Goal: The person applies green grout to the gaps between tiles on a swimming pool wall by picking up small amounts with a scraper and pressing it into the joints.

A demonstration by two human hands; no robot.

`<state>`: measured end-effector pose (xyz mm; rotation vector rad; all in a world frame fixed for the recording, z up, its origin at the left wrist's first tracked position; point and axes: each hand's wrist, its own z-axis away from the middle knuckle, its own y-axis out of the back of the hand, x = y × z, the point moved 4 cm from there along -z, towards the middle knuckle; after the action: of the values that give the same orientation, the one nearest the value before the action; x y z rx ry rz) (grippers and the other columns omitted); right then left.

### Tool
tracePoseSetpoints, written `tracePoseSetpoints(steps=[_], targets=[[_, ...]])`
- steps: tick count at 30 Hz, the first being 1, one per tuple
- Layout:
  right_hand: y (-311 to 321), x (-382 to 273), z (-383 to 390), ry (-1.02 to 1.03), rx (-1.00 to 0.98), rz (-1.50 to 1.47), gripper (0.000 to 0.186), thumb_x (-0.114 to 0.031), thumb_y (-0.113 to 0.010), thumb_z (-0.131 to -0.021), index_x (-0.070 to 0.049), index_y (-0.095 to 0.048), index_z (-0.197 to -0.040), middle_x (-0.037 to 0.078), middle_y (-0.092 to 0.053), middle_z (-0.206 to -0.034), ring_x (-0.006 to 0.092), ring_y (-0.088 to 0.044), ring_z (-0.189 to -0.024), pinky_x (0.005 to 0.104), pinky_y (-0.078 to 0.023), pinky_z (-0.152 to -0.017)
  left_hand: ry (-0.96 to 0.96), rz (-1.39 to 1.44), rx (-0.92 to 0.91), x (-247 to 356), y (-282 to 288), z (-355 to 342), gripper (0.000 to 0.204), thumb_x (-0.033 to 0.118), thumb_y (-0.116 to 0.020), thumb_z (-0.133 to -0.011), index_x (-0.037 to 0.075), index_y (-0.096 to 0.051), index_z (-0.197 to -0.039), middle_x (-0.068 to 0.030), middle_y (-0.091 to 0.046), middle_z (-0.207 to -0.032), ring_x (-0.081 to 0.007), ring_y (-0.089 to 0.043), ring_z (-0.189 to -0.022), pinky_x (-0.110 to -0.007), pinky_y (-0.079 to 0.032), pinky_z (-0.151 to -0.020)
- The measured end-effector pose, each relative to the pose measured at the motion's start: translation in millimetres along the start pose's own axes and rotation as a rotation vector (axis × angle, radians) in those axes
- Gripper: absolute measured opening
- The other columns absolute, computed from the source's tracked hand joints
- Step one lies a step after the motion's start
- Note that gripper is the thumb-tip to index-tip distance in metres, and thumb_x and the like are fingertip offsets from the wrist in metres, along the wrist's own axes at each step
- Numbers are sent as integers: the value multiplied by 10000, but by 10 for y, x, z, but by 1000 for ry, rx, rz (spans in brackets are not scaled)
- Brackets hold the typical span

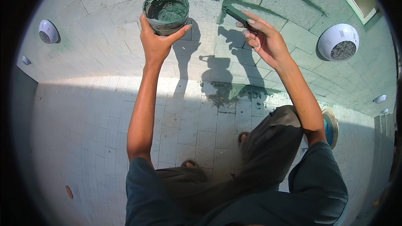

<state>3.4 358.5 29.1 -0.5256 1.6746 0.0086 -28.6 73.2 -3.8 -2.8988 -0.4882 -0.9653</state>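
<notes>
Left hand [158, 37]: clamped around a round tub [168, 28], held up before the block wall [205, 11]
Green paste [167, 12]: inside the tub, smeared over its rim
Right hand [269, 41]: pinching a paste-coated flat spreader [237, 15], tip near a green joint [221, 14], contact unclear
White lamps [340, 37]: left and right

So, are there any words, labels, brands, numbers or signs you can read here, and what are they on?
None can be read.
Cup in the left hand: no lettering shows.
Green-coated tool in the right hand: none visible.
Large white wall light: small dark lines, no readable text.
Block wall: green smears, no writing.
</notes>
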Motion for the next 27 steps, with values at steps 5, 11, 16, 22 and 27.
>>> tracePoseSetpoints(steps=[5, 11, 16, 22, 27], targets=[[10, -78, -77, 206, 276, 723, 327, -137, -596, -970, -84, -637, -1291, 97, -696, -1004, 96, -615, -755, 225, -446, -563, -58, -63, 116, 227, 449, -333, 784, 372, -917, -669, 15, -480, -1212, -187, -671, -1096, -277, -698, -980, -356, -588, -807], [-351, -53, -451, 1026, 88, 1631, 449, -69, -659, -867, -227, -652, -1287, 85, -684, -1134, 232, -675, -864, 331, -556, -681, -74, -115, 119, 385, 959, -537, 785, 364, -893, -716, 5, -489, -1286, -166, -638, -1166, -267, -664, -1045, -332, -580, -848], [-407, 124, -791, 1129, 1, 2003, 622, -40, -661, -797, -270, -569, -1368, 41, -641, -1203, 231, -653, -950, 342, -588, -671, -13, 252, 245, 711, 1029, -545, 615, 79, -876, -700, -24, -557, -1215, -104, -658, -1096, -179, -647, -984, -313, -544, -870], [-371, 91, -882, 1081, 15, 2243, 597, -114, -681, -834, -283, -548, -1391, 52, -645, -1161, 212, -653, -916, 333, -582, -656, -73, 301, 181, 745, 1147, -596, 600, 50, -865, -702, -26, -560, -1213, -98, -660, -1096, -176, -647, -986, -312, -542, -877], [-198, -107, -707, 1005, -8, 2326, 568, -108, -683, -823, -262, -579, -1360, 60, -649, -1130, 209, -653, -923, 335, -583, -625, -51, 294, 160, 720, 1197, -574, 606, 49, -866, -701, -25, -557, -1218, -103, -659, -1108, -177, -646, -994, -313, -536, -893]])
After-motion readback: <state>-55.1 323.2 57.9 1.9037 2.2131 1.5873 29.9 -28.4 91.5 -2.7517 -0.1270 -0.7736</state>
